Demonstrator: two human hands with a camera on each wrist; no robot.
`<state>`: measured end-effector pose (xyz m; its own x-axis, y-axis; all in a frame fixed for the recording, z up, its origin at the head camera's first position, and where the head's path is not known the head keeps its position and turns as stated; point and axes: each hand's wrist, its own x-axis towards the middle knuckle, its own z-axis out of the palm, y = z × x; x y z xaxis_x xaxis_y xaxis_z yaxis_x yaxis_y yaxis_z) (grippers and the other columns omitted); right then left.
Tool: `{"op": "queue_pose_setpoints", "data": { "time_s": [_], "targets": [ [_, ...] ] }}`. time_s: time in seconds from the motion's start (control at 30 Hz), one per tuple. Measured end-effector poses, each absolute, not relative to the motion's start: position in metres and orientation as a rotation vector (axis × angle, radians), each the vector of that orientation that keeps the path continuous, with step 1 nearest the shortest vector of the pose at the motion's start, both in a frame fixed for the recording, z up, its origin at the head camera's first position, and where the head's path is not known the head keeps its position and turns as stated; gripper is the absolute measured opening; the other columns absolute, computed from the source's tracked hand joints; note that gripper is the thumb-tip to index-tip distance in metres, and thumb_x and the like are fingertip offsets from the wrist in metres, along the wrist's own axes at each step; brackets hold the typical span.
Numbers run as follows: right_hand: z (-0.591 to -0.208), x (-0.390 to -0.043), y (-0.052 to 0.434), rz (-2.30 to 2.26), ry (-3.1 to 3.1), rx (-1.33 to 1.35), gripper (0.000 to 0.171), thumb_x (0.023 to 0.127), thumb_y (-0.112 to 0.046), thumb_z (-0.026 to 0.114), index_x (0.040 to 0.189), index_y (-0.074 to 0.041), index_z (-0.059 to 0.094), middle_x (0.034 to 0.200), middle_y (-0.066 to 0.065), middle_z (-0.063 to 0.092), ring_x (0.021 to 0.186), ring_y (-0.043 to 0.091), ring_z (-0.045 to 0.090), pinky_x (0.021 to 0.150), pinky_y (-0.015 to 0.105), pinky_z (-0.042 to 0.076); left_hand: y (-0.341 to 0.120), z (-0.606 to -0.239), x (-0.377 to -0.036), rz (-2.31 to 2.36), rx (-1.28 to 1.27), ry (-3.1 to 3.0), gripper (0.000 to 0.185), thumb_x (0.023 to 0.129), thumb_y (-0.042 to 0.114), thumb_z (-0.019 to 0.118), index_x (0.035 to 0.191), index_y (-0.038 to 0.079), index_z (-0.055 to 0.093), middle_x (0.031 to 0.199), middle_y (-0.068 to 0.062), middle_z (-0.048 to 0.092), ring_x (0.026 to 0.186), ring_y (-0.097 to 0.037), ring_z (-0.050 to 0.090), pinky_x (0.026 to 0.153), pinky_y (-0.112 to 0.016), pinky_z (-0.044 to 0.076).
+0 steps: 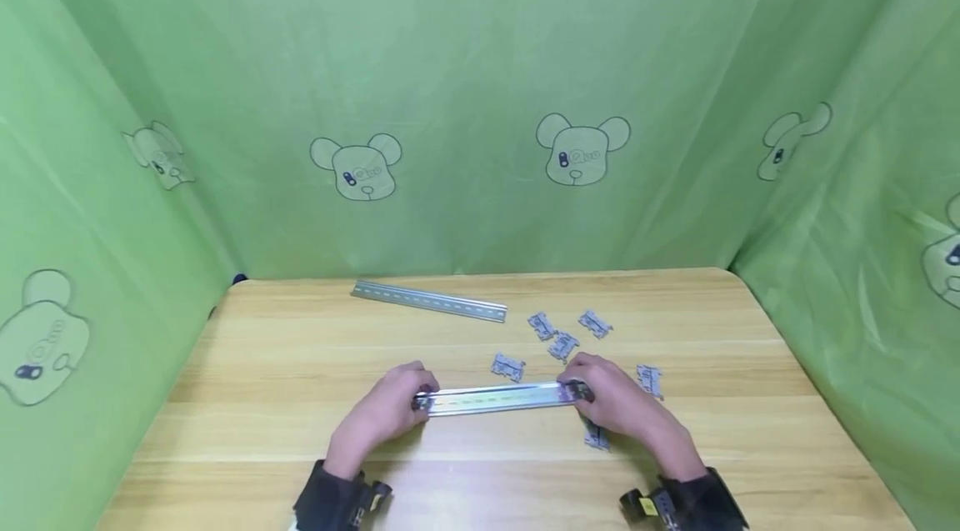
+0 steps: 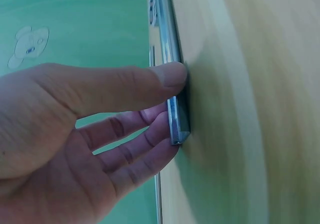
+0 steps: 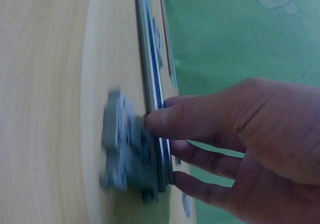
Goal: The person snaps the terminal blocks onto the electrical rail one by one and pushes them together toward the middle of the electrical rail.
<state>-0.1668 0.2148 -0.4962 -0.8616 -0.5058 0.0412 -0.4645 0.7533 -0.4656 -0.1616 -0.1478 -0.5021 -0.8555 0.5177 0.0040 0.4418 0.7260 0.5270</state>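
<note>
Left hand [image 1: 390, 406] and right hand [image 1: 611, 398] pinch opposite ends of the metal rail [image 1: 498, 398] on the counter [image 1: 262, 398]; the right wrist view shows a clip [image 3: 125, 146] (blurred) at its thumb.

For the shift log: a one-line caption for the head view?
Both hands, left hand and right hand, pinch the ends of a metal rail on the wooden table.

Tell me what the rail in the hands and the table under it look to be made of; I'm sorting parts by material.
The rail looks like metal, probably plated steel or aluminium: silver-grey, shiny, with a thin folded edge in the left wrist view. The table looks like light wood or wood-look laminate: pale grain bands with a smooth, faintly glossy top; which one cannot be told.
</note>
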Motion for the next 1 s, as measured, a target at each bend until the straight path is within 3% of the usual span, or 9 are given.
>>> {"op": "queue_pose_setpoints", "data": {
  "time_s": [0.27,0.7,1.0],
  "targets": [
    [-0.494,-0.161,0.192,-0.796,2.806,-0.774,0.035,0.079,0.007,0.078,0.112,-0.003,0.074,0.111,0.007,0.068,0.104,0.026,0.066,0.091,0.042,0.059,-0.168,-0.496,-0.161,0.858,0.700,2.761,0.032,0.077,-0.002,0.084,0.106,0.002,0.073,0.101,-0.006,0.066,0.097,-0.028,0.064,0.089,-0.047,0.058],
    [-0.497,-0.154,0.184,-0.882,2.772,-0.758,0.033,0.081,0.002,0.080,0.113,-0.002,0.074,0.106,0.006,0.066,0.095,0.023,0.066,0.083,0.035,0.061,-0.184,-0.498,-0.165,0.883,0.687,2.729,0.034,0.075,-0.003,0.086,0.105,0.005,0.074,0.101,-0.003,0.068,0.098,-0.025,0.065,0.091,-0.048,0.056],
    [-0.491,-0.153,0.195,-0.849,2.818,-0.770,0.039,0.082,-0.006,0.083,0.119,-0.003,0.071,0.117,0.010,0.068,0.107,0.030,0.066,0.094,0.045,0.058,-0.183,-0.498,-0.163,0.887,0.666,2.729,0.034,0.075,-0.003,0.085,0.106,0.005,0.074,0.103,-0.004,0.069,0.100,-0.026,0.065,0.093,-0.050,0.055]
  ]
}}
